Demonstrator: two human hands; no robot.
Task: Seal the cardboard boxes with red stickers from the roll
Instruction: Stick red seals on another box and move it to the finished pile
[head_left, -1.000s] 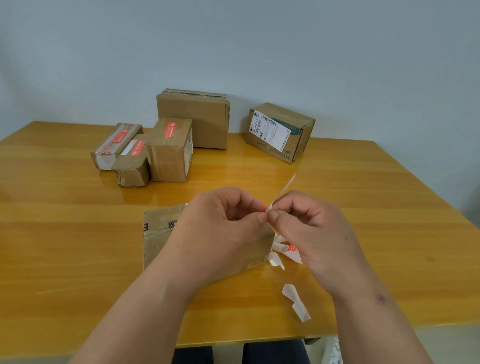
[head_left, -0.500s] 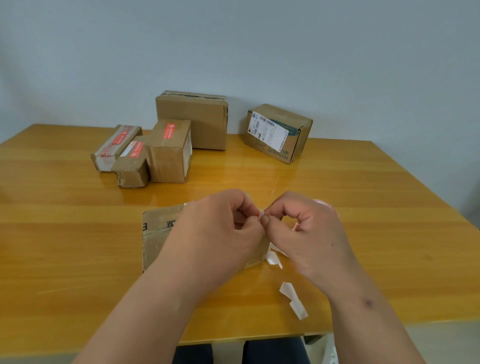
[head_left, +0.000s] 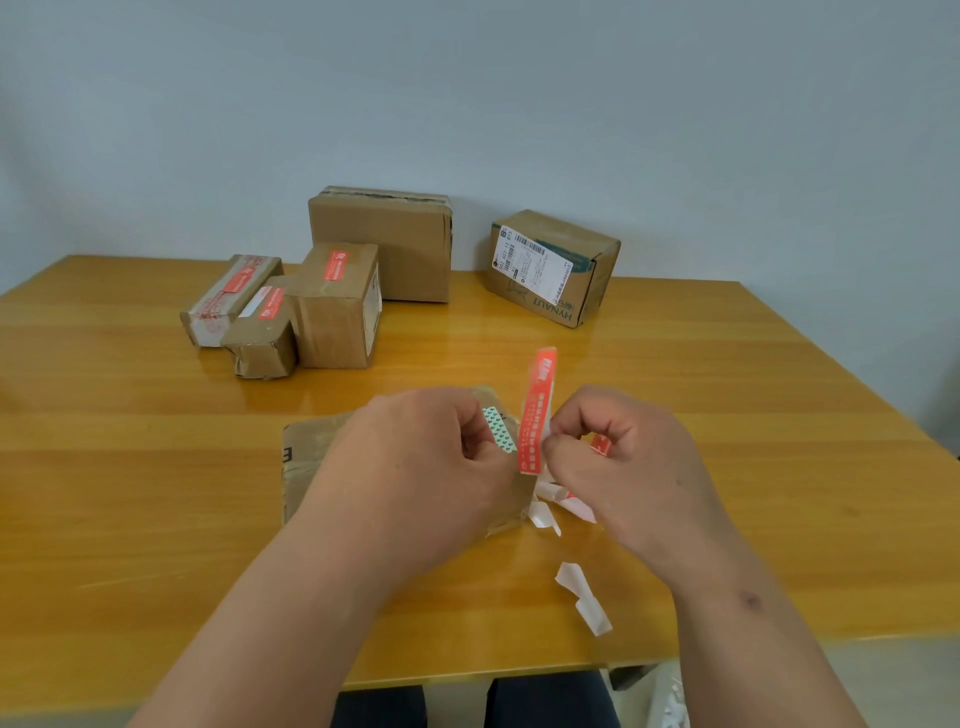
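A red sticker (head_left: 537, 410) stands upright between my hands, above the near cardboard box (head_left: 306, 457). My right hand (head_left: 628, 467) pinches the sticker's lower part between thumb and forefinger, and a bit of red sticker strip (head_left: 600, 444) shows inside its curled fingers. My left hand (head_left: 426, 467) hovers over the near box and pinches a small green-patterned strip (head_left: 496, 428) right beside the sticker. The box lies flat on the wooden table (head_left: 156, 493), mostly hidden under my left hand.
Three small boxes with red stickers (head_left: 231, 296) (head_left: 262, 332) (head_left: 337, 306) cluster at the back left. Behind them stands a larger plain box (head_left: 384, 239), with a labelled box (head_left: 550, 267) at the back right. White backing scraps (head_left: 584, 597) (head_left: 545, 512) lie near the front edge.
My hands have drawn slightly apart. The red sticker now stands up in full view between them, and the green-patterned strip has come into sight at my left fingers.
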